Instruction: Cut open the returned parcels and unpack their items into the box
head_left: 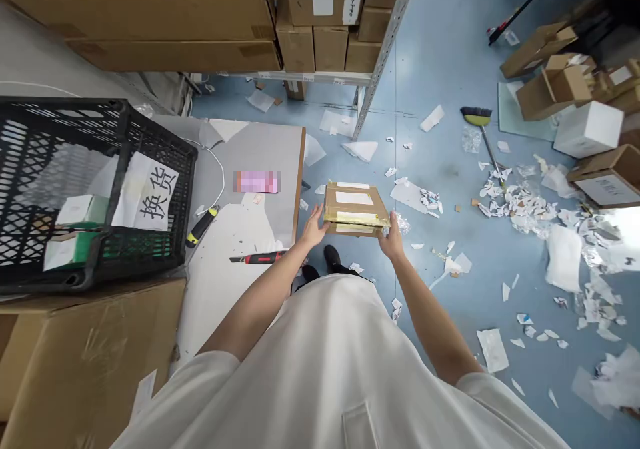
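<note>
Between both hands I hold a flat brown cardboard box out in front of my body, above the floor. It has a white label on its top and clear or yellowish tape along the near edge. My left hand grips its left side, and my right hand grips its near right corner. Left of the box, a grey and white table bears a red and black utility knife, a yellow and black knife-like tool and a pink blurred item.
A black plastic crate with small green and white boxes stands at the left, above a large carton. Shelving with cartons is ahead. Paper scraps, a broom and open boxes occupy the blue floor at right.
</note>
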`<action>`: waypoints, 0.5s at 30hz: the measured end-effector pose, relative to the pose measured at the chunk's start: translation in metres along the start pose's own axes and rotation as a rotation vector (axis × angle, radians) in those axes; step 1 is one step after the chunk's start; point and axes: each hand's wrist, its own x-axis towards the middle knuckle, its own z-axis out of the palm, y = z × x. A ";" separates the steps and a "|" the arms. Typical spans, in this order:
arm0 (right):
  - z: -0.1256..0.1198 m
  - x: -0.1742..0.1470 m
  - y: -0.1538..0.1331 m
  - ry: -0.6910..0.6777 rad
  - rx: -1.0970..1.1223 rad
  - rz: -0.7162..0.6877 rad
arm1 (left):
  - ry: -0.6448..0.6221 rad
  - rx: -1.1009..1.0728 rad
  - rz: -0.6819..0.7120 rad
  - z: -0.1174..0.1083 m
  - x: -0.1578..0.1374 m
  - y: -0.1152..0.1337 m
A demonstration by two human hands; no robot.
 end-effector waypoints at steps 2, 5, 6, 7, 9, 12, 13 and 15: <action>0.001 0.003 0.011 0.014 0.000 0.064 | -0.049 0.027 -0.063 -0.006 0.008 -0.004; -0.001 0.008 0.014 -0.043 0.055 0.110 | -0.092 -0.011 -0.089 -0.017 0.005 -0.007; -0.002 0.011 0.011 -0.091 0.064 0.105 | -0.087 -0.016 -0.084 -0.022 -0.001 -0.006; -0.002 0.014 0.006 -0.150 0.069 0.092 | -0.072 -0.009 -0.081 -0.027 -0.009 -0.005; 0.000 0.022 -0.010 -0.275 0.053 0.038 | -0.027 0.034 -0.079 -0.038 -0.032 -0.002; 0.014 0.036 -0.046 -0.447 -0.065 -0.136 | 0.079 0.149 -0.077 -0.055 -0.085 0.004; 0.022 0.041 -0.062 -0.520 -0.124 -0.227 | 0.127 0.202 -0.083 -0.060 -0.106 0.005; 0.044 0.049 -0.097 -0.692 -0.259 -0.467 | 0.252 0.295 -0.143 -0.066 -0.152 0.006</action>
